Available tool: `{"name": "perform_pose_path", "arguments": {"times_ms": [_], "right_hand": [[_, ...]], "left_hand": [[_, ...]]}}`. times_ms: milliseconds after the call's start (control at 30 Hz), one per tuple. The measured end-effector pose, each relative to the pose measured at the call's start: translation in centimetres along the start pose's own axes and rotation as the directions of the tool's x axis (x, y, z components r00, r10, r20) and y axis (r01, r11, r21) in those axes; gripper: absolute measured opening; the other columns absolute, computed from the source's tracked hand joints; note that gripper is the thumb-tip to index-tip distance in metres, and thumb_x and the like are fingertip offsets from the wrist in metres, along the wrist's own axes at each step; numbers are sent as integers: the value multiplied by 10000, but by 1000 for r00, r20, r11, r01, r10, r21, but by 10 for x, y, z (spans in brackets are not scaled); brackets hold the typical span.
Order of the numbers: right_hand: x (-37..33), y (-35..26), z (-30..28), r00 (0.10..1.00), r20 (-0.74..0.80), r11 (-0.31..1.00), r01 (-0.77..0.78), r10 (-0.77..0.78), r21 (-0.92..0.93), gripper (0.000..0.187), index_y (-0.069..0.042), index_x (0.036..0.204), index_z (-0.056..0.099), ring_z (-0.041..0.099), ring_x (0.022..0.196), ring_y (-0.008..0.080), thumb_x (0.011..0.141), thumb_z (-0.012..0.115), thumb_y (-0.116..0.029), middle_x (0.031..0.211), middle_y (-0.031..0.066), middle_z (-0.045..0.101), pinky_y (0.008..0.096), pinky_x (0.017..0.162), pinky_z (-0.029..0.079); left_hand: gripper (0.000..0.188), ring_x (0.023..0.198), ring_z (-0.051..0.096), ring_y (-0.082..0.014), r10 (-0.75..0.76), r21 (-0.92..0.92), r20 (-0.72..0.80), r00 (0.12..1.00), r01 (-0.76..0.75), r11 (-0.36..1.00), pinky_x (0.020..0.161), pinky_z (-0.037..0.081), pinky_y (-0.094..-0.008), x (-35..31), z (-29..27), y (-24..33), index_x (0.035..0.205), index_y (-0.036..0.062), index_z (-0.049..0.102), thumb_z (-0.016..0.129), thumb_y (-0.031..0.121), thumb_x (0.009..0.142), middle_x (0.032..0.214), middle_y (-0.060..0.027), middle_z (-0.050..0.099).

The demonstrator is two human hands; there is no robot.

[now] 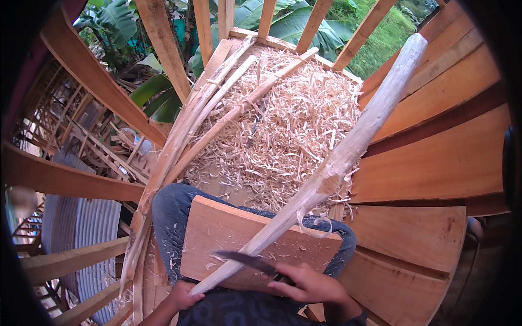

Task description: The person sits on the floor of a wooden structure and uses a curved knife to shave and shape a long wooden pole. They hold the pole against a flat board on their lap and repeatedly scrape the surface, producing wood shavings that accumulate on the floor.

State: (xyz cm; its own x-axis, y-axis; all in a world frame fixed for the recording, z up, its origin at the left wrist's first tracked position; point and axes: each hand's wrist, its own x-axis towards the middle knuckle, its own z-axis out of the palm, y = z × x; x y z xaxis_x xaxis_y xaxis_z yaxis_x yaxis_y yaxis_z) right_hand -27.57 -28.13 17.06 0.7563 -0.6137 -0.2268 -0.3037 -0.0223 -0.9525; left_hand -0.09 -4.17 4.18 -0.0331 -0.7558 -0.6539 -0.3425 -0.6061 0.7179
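Note:
A long pale wooden pole slants from my lap up to the far right, its far end raised. My left hand is closed round its near, thinner end. In my right hand is a knife with a dark blade, lying across the pole just beyond my left hand. Under the pole, a flat wooden board rests over my thighs, with bits of shavings on it. One curled shaving hangs by the pole near the board's far edge.
Wood shavings cover the floor ahead. Several long split poles lie along the left side. Upright slats fence the left and far sides; wide planks wall the right. Corrugated metal sheets stand outside, left.

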Motion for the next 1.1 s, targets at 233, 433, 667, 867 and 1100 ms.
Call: {"name": "perform_pose_path", "arguments": {"times_ms": [233,433,667,867,1100], "right_hand": [[-7,0,-3,911,-298,901,-149,286,408,122,8,933,561,479,470,21,831,560,-58,589,11,546,193,428,360],[-3,0,-11,903,-427,955,91,40,283,114,-66,911,479,446,391,71,889,508,-174,547,8,464,239,366,373],[-8,2,-13,986,-117,966,-90,121,243,161,-30,927,493,517,464,102,895,497,-188,566,44,503,280,421,423],[1,15,8,927,364,993,-62,93,-96,275,-17,1045,539,566,522,129,886,530,-241,619,104,565,275,474,438],[-7,-3,-29,693,-694,593,481,194,646,135,-64,904,413,438,376,93,870,516,-143,539,40,450,242,297,352]], "left_hand": [[383,544,578,-162,-9,8,18,1000,9,1000,543,450,-298,1,-1,-6,760,23,639,663,403,721,586,-115,579],[401,539,574,-162,22,-13,-8,1000,-23,1000,540,449,-300,-3,0,-9,735,15,633,658,416,721,571,-114,570],[412,557,602,-204,83,36,14,996,-83,996,545,455,-307,1,-1,-18,742,20,639,650,431,716,596,-140,581],[384,574,617,-212,9,39,-1,1000,-9,999,552,460,-308,-2,-1,-5,761,33,650,667,412,698,610,-145,589],[325,579,626,-266,36,58,-65,997,-33,998,544,474,-324,-3,4,-2,782,49,665,682,359,685,615,-150,599]]}}
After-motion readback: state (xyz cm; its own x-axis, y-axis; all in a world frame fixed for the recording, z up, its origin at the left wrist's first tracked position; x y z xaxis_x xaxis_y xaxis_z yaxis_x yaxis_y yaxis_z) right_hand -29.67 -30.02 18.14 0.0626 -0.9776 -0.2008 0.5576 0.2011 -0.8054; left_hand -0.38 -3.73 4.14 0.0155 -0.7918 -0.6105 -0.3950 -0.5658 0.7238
